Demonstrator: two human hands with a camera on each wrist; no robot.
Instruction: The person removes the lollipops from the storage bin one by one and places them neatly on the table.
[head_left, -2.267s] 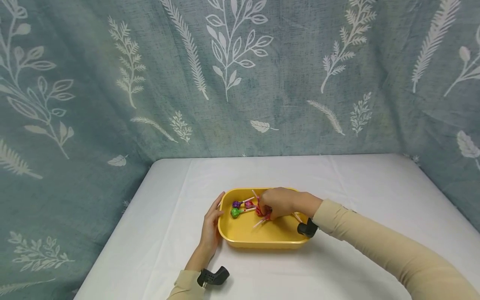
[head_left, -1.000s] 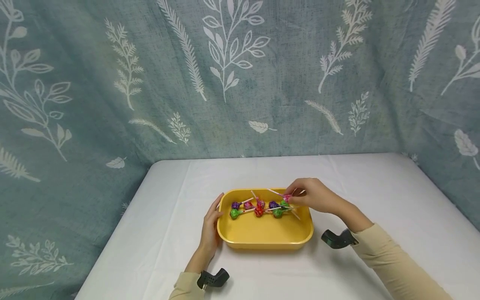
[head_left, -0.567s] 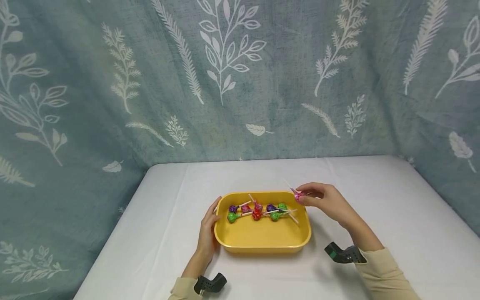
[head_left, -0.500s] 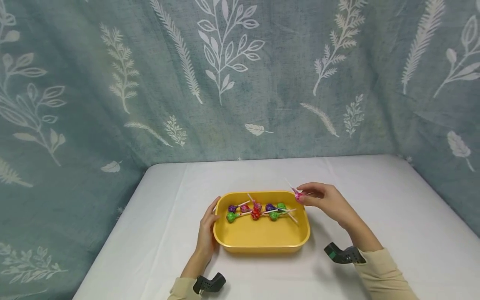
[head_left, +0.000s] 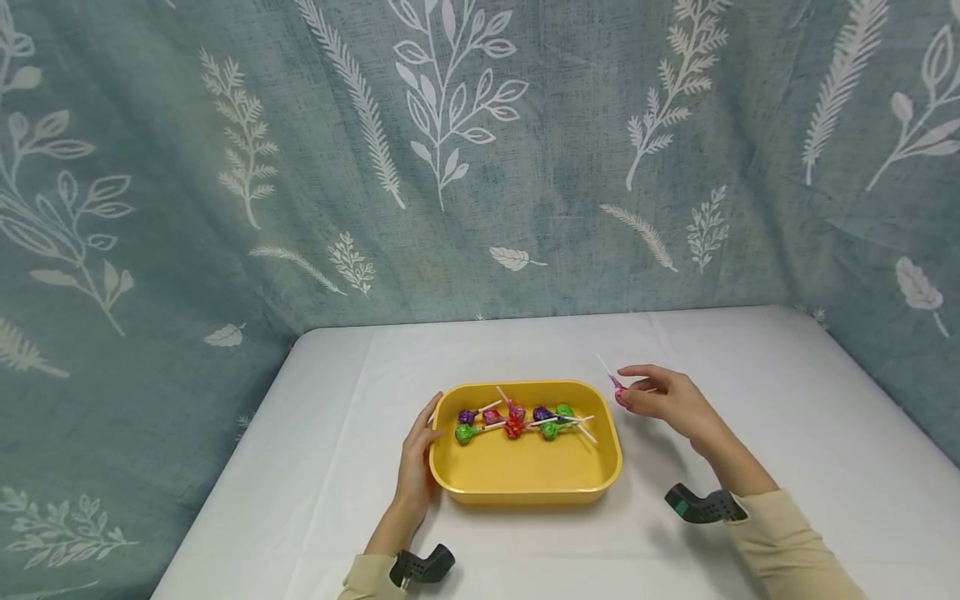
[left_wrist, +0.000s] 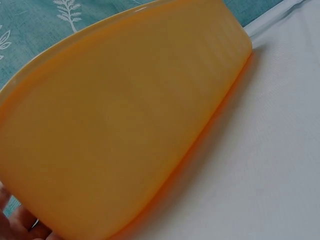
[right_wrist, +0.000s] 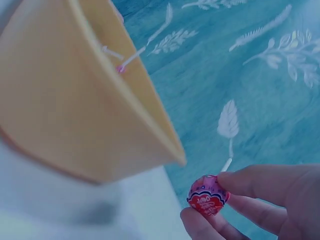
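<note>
A pink lollipop [head_left: 620, 395] is pinched between the thumb and fingers of my right hand [head_left: 671, 405], just outside the tray's right rim. The right wrist view shows its round pink-and-red wrapped head [right_wrist: 208, 195], with the white stick pointing away. My left hand [head_left: 414, 468] holds the left side of the yellow tray [head_left: 525, 497], thumb at the rim; in the left wrist view its fingers [left_wrist: 22, 222] are partly hidden behind the tray's corner. Inside lie several lollipops: purple, green, pink and a red lollipop [head_left: 513, 427], grouped toward the back.
A white-covered table [head_left: 360, 400] carries the tray. Behind and beside it hangs a blue-green curtain [head_left: 480, 250] with white leaf prints. Each wrist wears a black camera mount [head_left: 705, 505].
My right hand has come up out of the tray with the pink lollipop and moved right, past the rim. The left hand has stayed on the tray.
</note>
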